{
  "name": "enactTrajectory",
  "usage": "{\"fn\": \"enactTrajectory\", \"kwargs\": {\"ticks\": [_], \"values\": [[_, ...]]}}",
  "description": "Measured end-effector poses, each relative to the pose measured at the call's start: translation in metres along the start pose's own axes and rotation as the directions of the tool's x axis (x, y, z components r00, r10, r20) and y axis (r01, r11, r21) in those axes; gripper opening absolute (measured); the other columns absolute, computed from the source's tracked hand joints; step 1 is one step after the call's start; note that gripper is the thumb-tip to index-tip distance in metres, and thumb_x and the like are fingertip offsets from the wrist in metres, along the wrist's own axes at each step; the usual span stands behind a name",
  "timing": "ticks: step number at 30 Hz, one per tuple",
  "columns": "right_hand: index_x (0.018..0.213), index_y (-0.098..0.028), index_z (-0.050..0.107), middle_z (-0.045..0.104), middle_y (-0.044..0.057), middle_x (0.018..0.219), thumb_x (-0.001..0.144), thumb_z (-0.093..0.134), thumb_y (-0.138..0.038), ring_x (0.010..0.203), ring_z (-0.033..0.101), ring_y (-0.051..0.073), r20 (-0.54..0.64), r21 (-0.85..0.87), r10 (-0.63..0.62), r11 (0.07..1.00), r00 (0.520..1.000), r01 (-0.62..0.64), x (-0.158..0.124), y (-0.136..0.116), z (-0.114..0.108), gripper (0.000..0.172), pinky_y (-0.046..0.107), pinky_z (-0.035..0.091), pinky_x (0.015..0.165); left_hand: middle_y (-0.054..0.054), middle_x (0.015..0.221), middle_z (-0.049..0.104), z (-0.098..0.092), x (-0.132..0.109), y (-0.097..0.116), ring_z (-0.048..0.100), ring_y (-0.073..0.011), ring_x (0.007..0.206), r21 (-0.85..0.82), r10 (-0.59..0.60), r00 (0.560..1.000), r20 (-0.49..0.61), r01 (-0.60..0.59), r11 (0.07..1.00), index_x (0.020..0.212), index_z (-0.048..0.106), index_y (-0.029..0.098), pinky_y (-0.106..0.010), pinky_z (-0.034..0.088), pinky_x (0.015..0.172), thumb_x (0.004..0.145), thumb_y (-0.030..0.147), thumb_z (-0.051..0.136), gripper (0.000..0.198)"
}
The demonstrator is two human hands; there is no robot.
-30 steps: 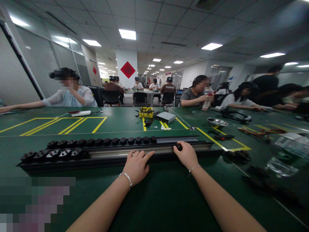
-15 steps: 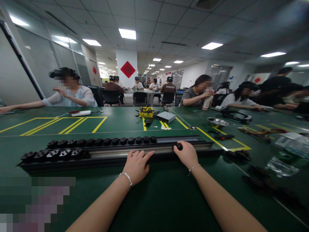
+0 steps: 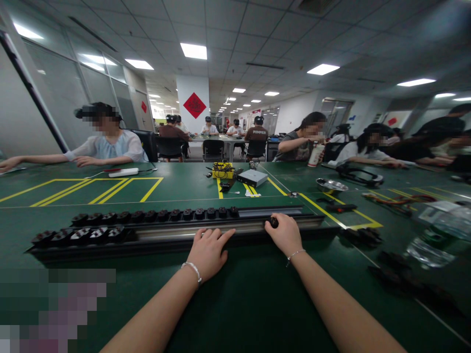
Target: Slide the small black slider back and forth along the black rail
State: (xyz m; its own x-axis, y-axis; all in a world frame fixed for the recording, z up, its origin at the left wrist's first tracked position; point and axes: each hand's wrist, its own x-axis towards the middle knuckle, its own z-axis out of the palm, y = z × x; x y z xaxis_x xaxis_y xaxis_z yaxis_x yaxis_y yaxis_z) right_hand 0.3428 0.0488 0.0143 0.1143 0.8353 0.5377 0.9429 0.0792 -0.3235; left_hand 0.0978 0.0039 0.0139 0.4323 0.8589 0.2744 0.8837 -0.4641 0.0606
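Note:
Two long black power tracks lie side by side across the green table. The near track (image 3: 162, 234) has a bare metallic channel, and several black socket modules (image 3: 98, 234) sit at its left end. A row of similar sockets (image 3: 174, 214) fills much of the far track (image 3: 270, 213). My left hand (image 3: 209, 255) rests on the near track's front edge, fingers stretched out and thumb apart, holding nothing. Toward the right end of that track, my right hand (image 3: 286, 235) pinches a small black socket module (image 3: 274, 222) at the channel. Its underside is hidden, so I cannot tell whether it is seated.
Loose black modules (image 3: 362, 237) lie right of the tracks, near a clear plastic bottle (image 3: 434, 245). Farther back are a metal bowl (image 3: 331, 185), a grey box (image 3: 252, 177) and a yellow box with cables (image 3: 222, 170). Other people sit around the table.
My hands and the tracks stay as they were. Across the table, the person at left has lowered a raised hand to the table, and the person with a bottle has shifted their arms.

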Motion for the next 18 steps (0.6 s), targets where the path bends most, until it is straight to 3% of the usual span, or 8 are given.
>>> {"fn": "enactTrajectory", "kwargs": {"ticks": [7, 18], "values": [[0.079, -0.02, 0.061, 0.065, 0.005, 0.086, 0.073, 0.05, -0.036, 0.087, 0.056, 0.02, 0.019, -0.016, 0.022, 1.0, 1.0, -0.021, -0.0001, 0.0011, 0.0005, 0.021, 0.033, 0.034, 0.085, -0.001, 0.104, 0.056, -0.0001, 0.0, -0.0003, 0.049, -0.0203, 0.101, 0.001, 0.006, 1.0, -0.013, -0.006, 1.0, 0.132, 0.033, 0.037, -0.042, 0.024, 0.097, 0.077, 0.027, 0.049, 0.058], [0.078, -0.019, 0.061, 0.065, 0.005, 0.084, 0.073, 0.05, -0.036, 0.082, 0.056, 0.019, 0.018, -0.019, 0.018, 1.0, 1.0, -0.017, 0.0004, 0.0004, -0.0004, 0.021, 0.031, 0.036, 0.079, -0.002, 0.104, 0.056, -0.0008, 0.0001, 0.0002, 0.049, -0.0205, 0.101, 0.001, -0.003, 1.0, -0.002, 0.003, 1.0, 0.132, 0.033, 0.037, -0.043, 0.023, 0.098, 0.078, 0.027, 0.048, 0.057]]}}
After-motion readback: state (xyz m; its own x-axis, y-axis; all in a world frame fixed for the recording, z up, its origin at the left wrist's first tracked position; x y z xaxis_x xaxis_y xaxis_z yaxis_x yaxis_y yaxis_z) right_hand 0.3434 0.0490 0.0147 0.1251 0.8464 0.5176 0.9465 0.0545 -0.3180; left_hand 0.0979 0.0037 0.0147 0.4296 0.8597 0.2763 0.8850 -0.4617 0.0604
